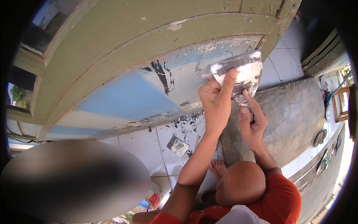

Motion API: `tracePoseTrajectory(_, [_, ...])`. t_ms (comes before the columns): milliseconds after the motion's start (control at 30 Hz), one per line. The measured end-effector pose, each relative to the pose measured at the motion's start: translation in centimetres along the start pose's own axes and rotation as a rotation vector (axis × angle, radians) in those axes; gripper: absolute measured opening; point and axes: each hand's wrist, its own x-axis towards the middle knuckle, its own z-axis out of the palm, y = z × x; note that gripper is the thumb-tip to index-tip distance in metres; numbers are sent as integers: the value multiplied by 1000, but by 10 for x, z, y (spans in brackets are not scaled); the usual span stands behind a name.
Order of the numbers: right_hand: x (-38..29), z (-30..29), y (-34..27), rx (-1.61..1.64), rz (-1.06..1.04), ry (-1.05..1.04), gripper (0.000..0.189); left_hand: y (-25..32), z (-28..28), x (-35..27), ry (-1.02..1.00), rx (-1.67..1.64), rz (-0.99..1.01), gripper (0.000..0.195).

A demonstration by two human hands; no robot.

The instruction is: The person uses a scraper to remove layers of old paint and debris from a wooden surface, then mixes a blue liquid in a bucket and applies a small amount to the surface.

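Observation:
Both of my hands are on a wide putty knife (253, 68), its metal blade smeared with white and dark grey residue. My left hand (214, 98) pinches the blade, thumb on the upper face and fingers mostly hidden behind it. Crumbs cling to the back of that hand. With my right hand (254, 123) I hold the handle, largely covered by the fingers, and the index fingertip touches the blade's narrow base. Behind the knife is the lower wall (125, 95), painted in pale blue and off-white. A dark streaked patch (161, 75) marks it left of the blade.
A squarish smeared plate (178, 146) lies on the white tiled floor (137, 151) near dark flakes (187, 123). Green wooden framing (156, 30) runs above the wall. A grey concrete slab (293, 117) lies to the right. A bucket (156, 193) is partly hidden by a blurred oval.

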Motion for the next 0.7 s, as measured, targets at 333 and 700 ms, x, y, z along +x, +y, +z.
tracePoseTrajectory(333, [-6, 0, 8, 62, 67, -29, 34, 6, 3, -1, -21, 55, -26, 42])
tracePoseTrajectory(700, [2, -1, 14, 68, -20, 13, 33, 8, 7, 2, -31, 37, -25, 41])
